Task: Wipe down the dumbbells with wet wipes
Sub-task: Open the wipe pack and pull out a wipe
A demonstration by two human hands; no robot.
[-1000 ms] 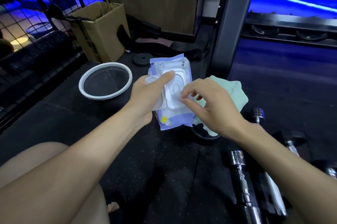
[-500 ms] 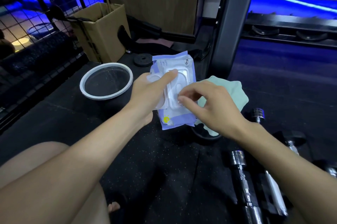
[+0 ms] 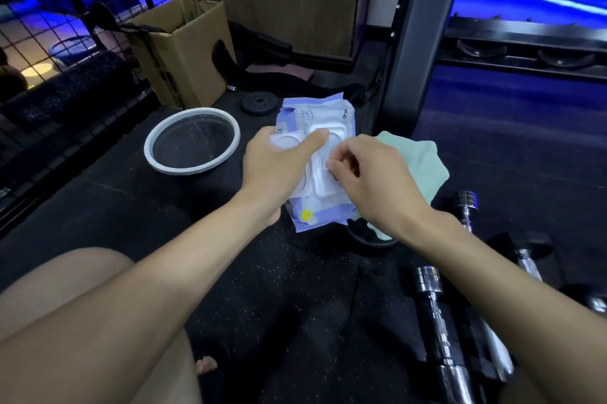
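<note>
My left hand (image 3: 279,167) grips a lilac and white pack of wet wipes (image 3: 323,216) held upright above the floor, its white plastic lid flipped open under my thumb. The fingertips of my right hand (image 3: 374,183) pinch at the pack's white opening; whether a wipe is between them is hidden. Several chrome-handled dumbbells (image 3: 437,321) lie on the dark floor at the lower right, partly behind my right forearm.
A pale green cloth (image 3: 423,167) lies just behind my right hand. A white-rimmed round basin (image 3: 193,141) sits to the left, a cardboard box (image 3: 184,52) behind it, a small weight plate (image 3: 258,102) beyond the pack. A dark upright post (image 3: 417,42) stands behind.
My right hand's fingers have closed in on the pack's opening. The pack has shifted slightly; my left hand keeps its hold.
</note>
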